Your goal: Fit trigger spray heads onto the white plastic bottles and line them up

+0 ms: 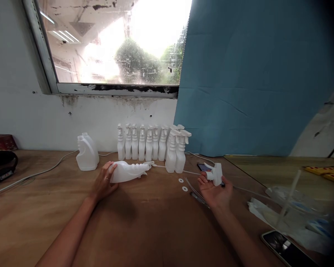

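My left hand is closed around the base of a white spray bottle, tilted onto its side with its neck pointing right. White parts, apparently a trigger, show at the neck end. Palm up, my right hand holds a white trigger sprayer head in its fingers. Left of that hand lie two white washers, some thin clear tubes and a slim dark tool whose kind is unclear. A phone lies partly hidden behind the right hand.
Several white spray bottles with trigger heads stand upright near the wall. Two bottles without heads stand to their left. A white cable crosses the wooden table. At right are plastic packaging and another phone.
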Motion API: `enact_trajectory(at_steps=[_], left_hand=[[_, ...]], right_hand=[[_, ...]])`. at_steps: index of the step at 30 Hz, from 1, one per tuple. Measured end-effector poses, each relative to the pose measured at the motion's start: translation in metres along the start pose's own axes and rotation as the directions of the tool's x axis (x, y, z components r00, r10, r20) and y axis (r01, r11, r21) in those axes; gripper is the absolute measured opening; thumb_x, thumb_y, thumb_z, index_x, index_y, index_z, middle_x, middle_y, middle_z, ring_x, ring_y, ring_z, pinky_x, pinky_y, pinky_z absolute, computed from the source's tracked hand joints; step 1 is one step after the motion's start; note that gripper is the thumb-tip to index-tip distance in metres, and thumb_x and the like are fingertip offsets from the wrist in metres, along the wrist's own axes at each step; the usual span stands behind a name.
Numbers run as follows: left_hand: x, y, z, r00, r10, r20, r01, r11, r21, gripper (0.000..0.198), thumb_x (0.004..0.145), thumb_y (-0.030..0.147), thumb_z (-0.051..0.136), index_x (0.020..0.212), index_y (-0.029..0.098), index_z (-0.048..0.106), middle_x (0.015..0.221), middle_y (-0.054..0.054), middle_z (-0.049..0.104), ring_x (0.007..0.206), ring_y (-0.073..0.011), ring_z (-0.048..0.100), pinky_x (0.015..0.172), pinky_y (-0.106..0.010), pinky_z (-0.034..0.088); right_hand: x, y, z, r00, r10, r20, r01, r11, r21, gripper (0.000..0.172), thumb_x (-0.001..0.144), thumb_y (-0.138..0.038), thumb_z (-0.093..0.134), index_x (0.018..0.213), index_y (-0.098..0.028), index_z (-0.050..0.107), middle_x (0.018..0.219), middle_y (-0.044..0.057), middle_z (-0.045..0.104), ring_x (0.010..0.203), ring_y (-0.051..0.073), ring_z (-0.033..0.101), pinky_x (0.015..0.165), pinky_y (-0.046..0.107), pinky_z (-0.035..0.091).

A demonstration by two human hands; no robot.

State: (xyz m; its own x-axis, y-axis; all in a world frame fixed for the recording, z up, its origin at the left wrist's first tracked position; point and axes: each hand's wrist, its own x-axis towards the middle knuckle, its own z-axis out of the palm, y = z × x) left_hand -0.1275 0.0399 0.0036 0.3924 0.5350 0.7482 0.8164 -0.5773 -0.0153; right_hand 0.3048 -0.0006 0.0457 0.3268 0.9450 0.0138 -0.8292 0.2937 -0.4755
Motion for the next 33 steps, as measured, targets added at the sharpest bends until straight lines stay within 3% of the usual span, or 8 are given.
enact_trajectory(at_steps=[6,17,29,33], left_hand=[[-0.003,-0.004,-0.005,1.000,0.000,0.000,0.000,1.000,0.022,0.082,0.077,0.021,0.060,0.145,0.021,0.014,0.140,-0.017,0.029,0.133,-0.0325,0.029,0.107,-0.050,0.035],[0.001,0.008,-0.001,0.997,0.072,0.026,-0.073,0.997,0.028,0.083,0.075,0.018,0.060,0.145,0.021,0.016,0.139,-0.018,0.030,0.133,-0.0336,0.030,0.106,-0.051,0.036],[0.001,0.010,-0.001,0.997,0.072,0.038,-0.071,0.997,-0.007,0.083,0.074,0.018,0.060,0.145,0.023,0.016,0.140,-0.016,0.030,0.133,-0.0335,0.030,0.106,-0.053,0.036],[0.001,0.009,-0.001,0.997,0.067,0.027,-0.066,0.998,-0.007,0.084,0.073,0.017,0.061,0.145,0.023,0.017,0.140,-0.016,0.031,0.132,-0.0338,0.031,0.105,-0.052,0.036]], right_hand=[[-0.002,0.002,0.001,0.999,0.024,0.046,-0.024,1.000,0.005,0.025,0.070,-0.037,0.048,0.085,-0.019,0.055,0.074,0.005,0.055,0.055,0.013,0.042,0.048,0.029,0.044],[-0.007,0.007,0.005,0.996,0.028,0.082,-0.023,0.998,-0.063,0.024,0.071,-0.041,0.047,0.081,-0.020,0.053,0.074,0.005,0.054,0.056,0.014,0.044,0.050,0.029,0.045],[-0.002,0.001,0.002,0.997,-0.044,0.069,0.051,0.993,-0.105,0.026,0.070,-0.043,0.048,0.082,-0.021,0.054,0.072,0.004,0.055,0.055,0.014,0.044,0.049,0.028,0.042],[-0.001,-0.007,0.003,0.990,-0.084,0.112,0.098,0.986,-0.132,0.028,0.069,-0.045,0.049,0.082,-0.021,0.056,0.070,0.003,0.054,0.053,0.013,0.043,0.048,0.028,0.041]])
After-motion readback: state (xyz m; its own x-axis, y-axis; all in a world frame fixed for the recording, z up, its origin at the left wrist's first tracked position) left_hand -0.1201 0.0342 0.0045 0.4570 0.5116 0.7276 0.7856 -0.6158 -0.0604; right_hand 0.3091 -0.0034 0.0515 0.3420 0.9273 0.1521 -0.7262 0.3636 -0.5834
